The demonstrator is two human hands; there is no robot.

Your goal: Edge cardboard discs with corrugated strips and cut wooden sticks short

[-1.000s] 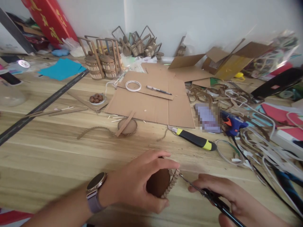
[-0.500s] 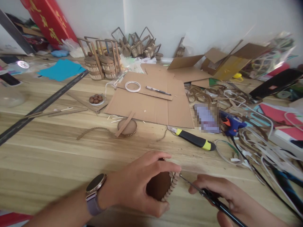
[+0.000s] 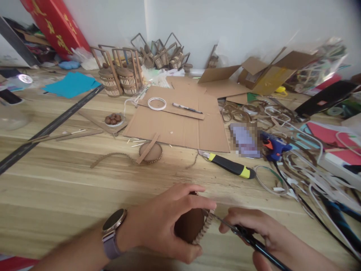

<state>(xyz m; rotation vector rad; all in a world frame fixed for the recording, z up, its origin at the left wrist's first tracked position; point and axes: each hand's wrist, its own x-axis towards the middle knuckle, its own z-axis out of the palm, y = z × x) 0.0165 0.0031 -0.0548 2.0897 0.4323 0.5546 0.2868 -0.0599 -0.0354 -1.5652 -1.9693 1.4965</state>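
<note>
My left hand (image 3: 169, 222), with a watch on the wrist, curls around a small round brown cardboard cup (image 3: 188, 226). A ridged corrugated strip (image 3: 202, 231) runs along the cup's right edge. In my right hand (image 3: 262, 229) is a slim black-handled metal tool (image 3: 258, 244); its exact kind is hard to tell. Its thin metal tip lies at the strip, beside my left index fingertip. Farther off, a cardboard disc with a corrugated edge (image 3: 156, 153) lies under a flat brown strip (image 3: 148, 147).
A utility knife (image 3: 229, 165) lies beyond my hands, near a cardboard sheet (image 3: 175, 128) bearing a tape roll (image 3: 157, 103) and a pen (image 3: 187, 108). On the right are a blue glue gun (image 3: 275, 146) and tangled cords. Small baskets (image 3: 130, 81) and a bowl of nuts (image 3: 113, 119) stand behind.
The tool's tip has moved slightly left and down, onto the corrugated strip, as my right hand shifted left. My left hand keeps its hold on the cup.
</note>
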